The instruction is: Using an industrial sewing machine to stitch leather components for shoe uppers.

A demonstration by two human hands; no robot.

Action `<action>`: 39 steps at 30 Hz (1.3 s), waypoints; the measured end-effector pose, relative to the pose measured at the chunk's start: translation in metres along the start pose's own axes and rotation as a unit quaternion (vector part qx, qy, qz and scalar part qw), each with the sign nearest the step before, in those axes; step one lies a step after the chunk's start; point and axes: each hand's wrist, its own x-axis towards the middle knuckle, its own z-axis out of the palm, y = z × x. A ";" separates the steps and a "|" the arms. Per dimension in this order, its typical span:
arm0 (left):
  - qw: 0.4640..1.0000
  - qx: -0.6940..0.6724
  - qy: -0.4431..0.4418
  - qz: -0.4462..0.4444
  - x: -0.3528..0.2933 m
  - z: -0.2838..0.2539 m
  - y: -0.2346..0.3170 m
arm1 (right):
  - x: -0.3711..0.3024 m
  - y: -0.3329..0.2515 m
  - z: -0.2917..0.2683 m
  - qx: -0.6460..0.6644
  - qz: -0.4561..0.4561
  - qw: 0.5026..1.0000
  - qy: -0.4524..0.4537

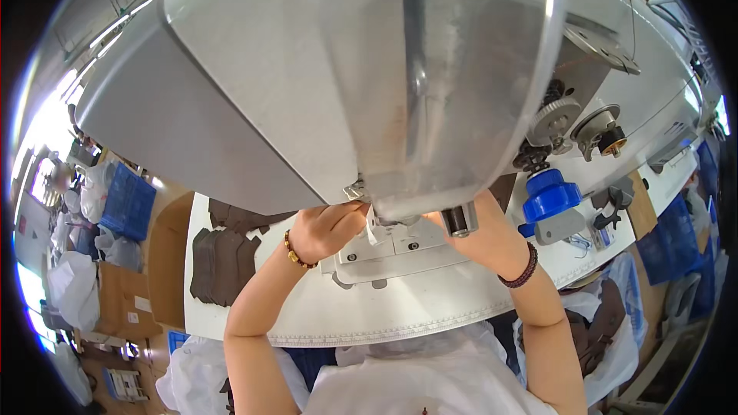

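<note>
Pieces of dark material (pixel 223 267) lay left of the left hand (pixel 330 230); the sewing machine (pixel 261 84) separated it from the right hand (pixel 488 234). Hidden fingertips left both grips untellable; good handling probably meant fingers clear of moving parts.

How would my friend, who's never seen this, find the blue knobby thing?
Start with the big white machine filling the top of the picture. Go along its right side to just above and right of the person's right hand. There sits a chunky blue knob, bright in colour, unlike the silvery ridged wheel above it.
</note>
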 end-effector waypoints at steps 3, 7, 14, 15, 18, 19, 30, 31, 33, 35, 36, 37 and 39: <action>1.000 0.006 0.020 0.019 0.000 0.004 0.002 | -0.002 -0.001 -0.003 -0.008 -0.016 0.999 0.029; 1.000 0.002 0.020 -0.003 0.001 0.003 0.005 | -0.008 -0.004 -0.004 -0.074 -0.039 0.996 0.015; 0.979 -0.007 0.031 -0.201 0.004 -0.002 0.029 | -0.015 -0.003 0.013 -0.250 -0.078 0.965 -0.030; 0.981 -0.009 0.024 -0.191 0.003 -0.003 0.042 | -0.023 -0.007 0.019 -0.242 -0.086 0.966 -0.015; 0.807 -0.352 -0.030 -0.473 -0.002 -0.011 0.082 | -0.054 -0.038 0.044 -0.339 -0.103 0.931 0.087; 0.721 -0.468 -0.044 -0.510 -0.004 -0.011 0.091 | -0.067 -0.053 0.050 -0.330 -0.104 0.936 0.061; 0.528 -0.670 -0.078 -0.516 0.000 -0.046 0.129 | -0.129 -0.030 -0.015 0.111 0.183 0.955 0.205; 0.537 -0.662 -0.077 -0.516 0.000 -0.051 0.132 | -0.132 -0.027 -0.012 0.179 0.194 0.953 0.150; 0.532 -0.660 -0.072 -0.525 -0.002 -0.064 0.137 | -0.136 -0.028 -0.005 0.253 0.201 0.942 0.084; 0.540 -0.641 -0.061 -0.542 -0.006 -0.079 0.147 | -0.140 -0.039 0.005 0.391 0.203 0.881 0.172; 0.534 -0.628 -0.016 -0.566 -0.009 -0.085 0.154 | -0.140 -0.046 0.009 0.382 0.189 0.889 0.169; 0.534 -0.611 0.037 -0.583 -0.013 -0.092 0.161 | -0.138 -0.052 0.015 0.361 0.165 0.899 0.184; 0.549 -0.598 0.041 -0.583 -0.024 -0.111 0.172 | -0.134 -0.068 0.028 0.294 0.063 0.929 0.217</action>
